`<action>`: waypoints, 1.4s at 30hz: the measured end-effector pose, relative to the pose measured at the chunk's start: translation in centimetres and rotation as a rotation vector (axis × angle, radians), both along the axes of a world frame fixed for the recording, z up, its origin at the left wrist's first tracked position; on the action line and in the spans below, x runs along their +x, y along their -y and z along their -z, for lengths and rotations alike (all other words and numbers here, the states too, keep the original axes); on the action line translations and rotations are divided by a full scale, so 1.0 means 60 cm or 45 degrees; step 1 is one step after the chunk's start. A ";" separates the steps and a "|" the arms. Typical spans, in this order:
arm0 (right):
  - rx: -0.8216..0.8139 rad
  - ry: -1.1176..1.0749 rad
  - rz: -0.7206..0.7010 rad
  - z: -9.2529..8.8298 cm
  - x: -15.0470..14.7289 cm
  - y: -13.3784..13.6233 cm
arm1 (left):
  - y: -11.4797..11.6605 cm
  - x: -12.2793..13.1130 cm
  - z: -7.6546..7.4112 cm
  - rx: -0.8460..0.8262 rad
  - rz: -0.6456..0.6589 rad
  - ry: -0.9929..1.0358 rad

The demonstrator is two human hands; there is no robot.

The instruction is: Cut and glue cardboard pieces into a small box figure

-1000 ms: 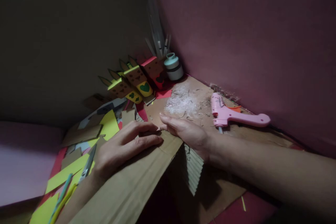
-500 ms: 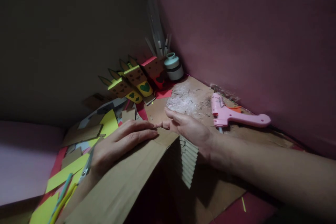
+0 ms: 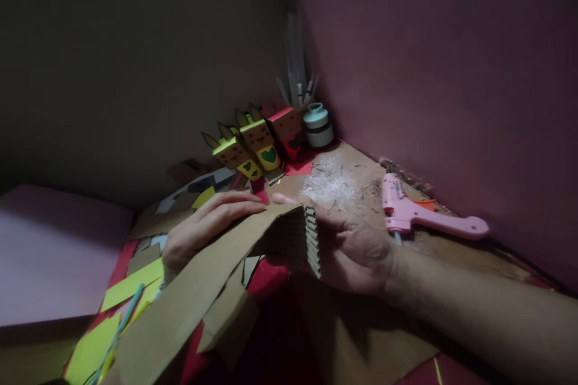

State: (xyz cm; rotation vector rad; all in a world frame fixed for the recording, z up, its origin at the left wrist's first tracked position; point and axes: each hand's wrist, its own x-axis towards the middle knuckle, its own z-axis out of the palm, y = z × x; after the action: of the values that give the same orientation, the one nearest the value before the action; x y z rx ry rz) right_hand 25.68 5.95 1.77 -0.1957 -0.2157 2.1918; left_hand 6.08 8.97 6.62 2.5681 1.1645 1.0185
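A long brown cardboard strip (image 3: 203, 277) runs from the lower left up to the middle, where it bends down into a flap with exposed corrugated ridges. My left hand (image 3: 210, 225) is closed on the strip's far edge, its fingers lying together over the top near the bend; its thumb is hidden. My right hand (image 3: 356, 246) holds the folded end from the right, with the palm against the flap and some fingers hidden behind and under the cardboard. To the right of that hand lies a pink glue gun (image 3: 433, 216).
Small cardboard figures with yellow (image 3: 266, 144) and red (image 3: 286, 132) tops stand at the back beside a teal jar (image 3: 318, 126). Clear scraps (image 3: 332, 183) lie before them. Yellow paper (image 3: 130, 286), cardboard pieces and a teal-handled tool (image 3: 129, 310) are at left.
The cardboard's end flap has turned, now showing its ridged edge, and my right hand has rolled palm-up around it. The surroundings have shifted right and slightly down in view.
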 end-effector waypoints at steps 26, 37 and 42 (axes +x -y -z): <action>0.074 0.286 0.025 0.014 0.002 -0.002 | -0.002 0.018 -0.012 -0.765 0.022 0.325; 0.061 0.266 0.011 0.016 0.003 -0.001 | 0.002 0.020 -0.017 -0.882 -0.041 0.268; 0.117 0.136 -0.101 0.017 0.014 -0.009 | -0.006 0.004 -0.010 -0.895 0.053 0.452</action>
State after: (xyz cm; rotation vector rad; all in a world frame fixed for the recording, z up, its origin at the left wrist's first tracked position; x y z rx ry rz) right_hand 26.52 6.46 0.74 -0.2571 -0.3896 2.2464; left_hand 6.31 9.32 7.23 1.7783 1.1062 0.8133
